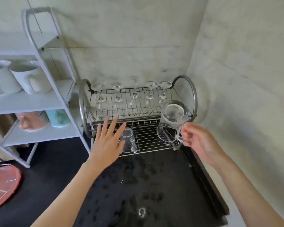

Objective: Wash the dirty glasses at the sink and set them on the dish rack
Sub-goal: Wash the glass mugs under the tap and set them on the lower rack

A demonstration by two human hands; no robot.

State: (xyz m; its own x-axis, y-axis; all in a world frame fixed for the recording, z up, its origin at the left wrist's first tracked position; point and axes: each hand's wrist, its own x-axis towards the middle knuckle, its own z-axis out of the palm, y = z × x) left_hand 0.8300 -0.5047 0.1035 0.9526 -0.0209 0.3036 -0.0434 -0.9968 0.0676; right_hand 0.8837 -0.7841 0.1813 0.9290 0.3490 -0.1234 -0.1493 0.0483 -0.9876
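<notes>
Nearest the camera, the dark counter (pixel 138 185) is spotted with water. Above it the left hand (pixel 107 141) spreads flat, fingers straight, beside an upturned tumbler (pixel 129 141) on the dish rack's (pixel 147 140) lower tier, while the right hand (pixel 197 138) pinches the handle of a glass mug (pixel 172 118) tilted over the rack's right end. Farther back, five stemmed glasses (pixel 134 92) hang upside down on the upper tier.

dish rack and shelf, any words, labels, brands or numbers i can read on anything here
None can be read.
The glass mug, the tumbler and the stemmed glasses on the dish rack show no print.
The white mugs are plain.
The teal cup has only a blurred pattern.
</notes>
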